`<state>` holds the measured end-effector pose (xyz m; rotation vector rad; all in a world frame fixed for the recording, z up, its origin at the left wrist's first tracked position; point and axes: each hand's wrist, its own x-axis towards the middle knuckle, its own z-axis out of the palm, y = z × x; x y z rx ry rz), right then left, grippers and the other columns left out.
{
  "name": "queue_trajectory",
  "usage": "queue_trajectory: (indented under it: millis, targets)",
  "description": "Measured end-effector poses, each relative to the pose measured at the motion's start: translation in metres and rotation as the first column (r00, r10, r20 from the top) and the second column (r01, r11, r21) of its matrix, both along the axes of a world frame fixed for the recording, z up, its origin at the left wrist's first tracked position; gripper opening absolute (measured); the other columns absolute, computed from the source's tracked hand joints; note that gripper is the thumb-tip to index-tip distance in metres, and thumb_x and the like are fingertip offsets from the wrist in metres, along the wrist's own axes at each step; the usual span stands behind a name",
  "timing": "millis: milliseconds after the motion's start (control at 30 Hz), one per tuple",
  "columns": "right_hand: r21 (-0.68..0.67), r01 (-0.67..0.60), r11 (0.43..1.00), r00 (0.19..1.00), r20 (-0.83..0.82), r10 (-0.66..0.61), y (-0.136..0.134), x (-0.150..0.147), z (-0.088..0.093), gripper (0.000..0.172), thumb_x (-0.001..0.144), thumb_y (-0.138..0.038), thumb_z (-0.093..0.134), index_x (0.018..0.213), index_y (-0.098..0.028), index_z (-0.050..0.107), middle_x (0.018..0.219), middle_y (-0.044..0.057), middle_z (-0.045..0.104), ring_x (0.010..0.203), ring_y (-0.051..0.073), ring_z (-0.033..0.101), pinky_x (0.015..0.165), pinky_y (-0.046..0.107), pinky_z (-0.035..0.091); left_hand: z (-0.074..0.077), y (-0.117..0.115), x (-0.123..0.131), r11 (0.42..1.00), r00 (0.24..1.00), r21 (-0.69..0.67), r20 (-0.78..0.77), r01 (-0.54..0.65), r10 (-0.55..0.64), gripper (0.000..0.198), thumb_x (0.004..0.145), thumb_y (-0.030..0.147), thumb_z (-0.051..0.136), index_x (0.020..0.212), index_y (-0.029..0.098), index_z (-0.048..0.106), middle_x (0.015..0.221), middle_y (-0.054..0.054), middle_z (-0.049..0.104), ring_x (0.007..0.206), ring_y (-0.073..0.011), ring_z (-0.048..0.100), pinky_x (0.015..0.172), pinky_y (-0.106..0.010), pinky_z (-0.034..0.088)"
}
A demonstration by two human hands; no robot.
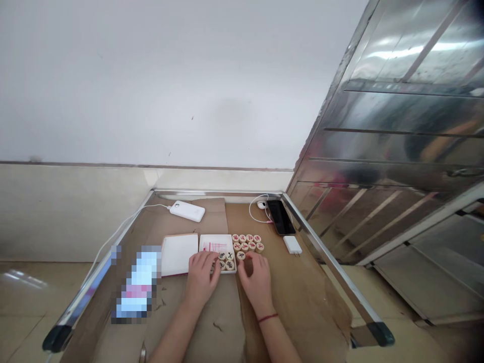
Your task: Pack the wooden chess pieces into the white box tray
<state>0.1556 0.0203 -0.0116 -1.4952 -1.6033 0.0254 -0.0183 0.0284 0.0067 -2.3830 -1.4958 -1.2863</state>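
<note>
A shallow white box [233, 244] holds round wooden Chinese chess pieces [229, 264] with black characters in its near part. Over the box's left side curls my left hand [202, 275], closed on it, with thumb and index finger close to the pieces; its fingers hide that edge. My right hand [258, 275] is at the box's right edge, thumb and index finger closed around one black-character chess piece [241, 256]. Just beyond it, red-character pieces [247, 242] stand in two rows outside the box. A pink-red grid shows on the box's bare floor.
Left of the box lies a white lid [180, 253]. A blurred-out phone [138, 285] is farther left. At the back are a white power bank [187, 210] with a cable and a black phone [280, 218]. A white charger [292, 245] lies right. Metal rails [328, 262] edge the cardboard-covered table.
</note>
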Motion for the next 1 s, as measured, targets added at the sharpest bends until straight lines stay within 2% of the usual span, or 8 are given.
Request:
queue_trajectory:
  millis: [100,200,300,367,467,600,733,1000]
  targets:
    - [-0.064,-0.094,0.993,0.995,0.038,0.097,-0.005,-0.005,0.004,0.017,0.083,-0.029,0.053,0.096,-0.019,0.055,0.073,0.002,0.060,0.069,0.019,0.057,0.066,0.029,0.045,0.005,0.005,0.004,0.999,0.994,0.028,-0.105,0.030,-0.027,0.025,0.088,0.018,0.047,0.107,0.022,0.062,0.104,-0.007,0.069,0.104,-0.0218,0.059,0.092,-0.038,0.041]
    - [-0.177,-0.152,0.972,0.982,0.084,0.169,-0.007,-0.010,0.006,0.029,0.078,-0.029,0.055,0.105,-0.019,0.055,0.064,-0.002,0.057,0.058,0.016,0.056,0.056,0.025,0.042,0.009,0.014,0.011,0.998,0.985,-0.031,-0.170,-0.047,0.041,0.029,0.090,0.019,0.044,0.113,0.020,0.061,0.109,-0.010,0.067,0.104,-0.0229,0.058,0.089,-0.038,0.042]
    - [-0.207,-0.158,0.965,0.976,0.115,0.184,-0.006,-0.012,0.006,0.034,0.078,-0.030,0.054,0.110,-0.018,0.054,0.068,-0.001,0.061,0.057,0.016,0.058,0.055,0.024,0.041,0.013,0.023,0.015,0.965,0.945,-0.164,-0.290,-0.203,0.150,0.026,0.090,0.023,0.044,0.104,0.018,0.066,0.101,-0.012,0.067,0.093,-0.0254,0.060,0.080,-0.039,0.042]
    - [-0.205,-0.159,0.966,0.974,0.130,0.188,-0.006,-0.012,0.006,0.035,0.079,-0.031,0.054,0.111,-0.018,0.054,0.070,0.000,0.062,0.058,0.017,0.058,0.055,0.024,0.041,0.017,0.025,0.015,0.932,0.906,-0.246,-0.394,-0.266,0.155,0.026,0.090,0.024,0.044,0.094,0.016,0.068,0.096,-0.013,0.067,0.088,-0.0266,0.059,0.076,-0.040,0.040]
    - [-0.184,-0.165,0.969,0.972,0.136,0.191,-0.005,-0.011,0.005,0.034,0.079,-0.031,0.054,0.111,-0.018,0.054,0.070,0.000,0.063,0.059,0.016,0.059,0.056,0.024,0.042,0.023,0.023,0.014,0.911,0.874,-0.293,-0.468,-0.290,0.128,0.026,0.091,0.024,0.043,0.089,0.016,0.068,0.095,-0.013,0.066,0.088,-0.0270,0.058,0.076,-0.040,0.037]
    - [-0.154,-0.161,0.975,0.974,0.133,0.182,-0.005,-0.011,0.006,0.032,0.079,-0.031,0.055,0.109,-0.019,0.056,0.070,0.000,0.063,0.059,0.016,0.059,0.056,0.023,0.041,0.028,0.018,0.010,0.915,0.889,-0.301,-0.442,-0.270,0.117,0.026,0.091,0.022,0.041,0.088,0.017,0.067,0.094,-0.012,0.066,0.088,-0.0261,0.057,0.078,-0.041,0.034]
    - [-0.179,-0.171,0.969,0.972,0.128,0.195,-0.005,-0.011,0.008,0.030,0.079,-0.030,0.054,0.108,-0.019,0.055,0.072,0.000,0.064,0.059,0.016,0.058,0.057,0.024,0.041,0.029,0.018,0.007,0.905,0.900,-0.336,-0.423,-0.263,0.104,0.026,0.091,0.021,0.040,0.091,0.018,0.066,0.094,-0.011,0.068,0.091,-0.0267,0.057,0.079,-0.041,0.034]
    - [-0.206,-0.191,0.960,0.976,0.062,0.207,-0.006,-0.011,0.009,0.031,0.077,-0.030,0.055,0.106,-0.019,0.056,0.065,-0.003,0.058,0.058,0.015,0.057,0.057,0.023,0.042,0.024,0.025,0.000,0.869,0.950,-0.449,-0.303,-0.207,0.069,0.026,0.085,0.021,0.046,0.101,0.023,0.065,0.101,-0.009,0.066,0.096,-0.0247,0.059,0.082,-0.039,0.037]
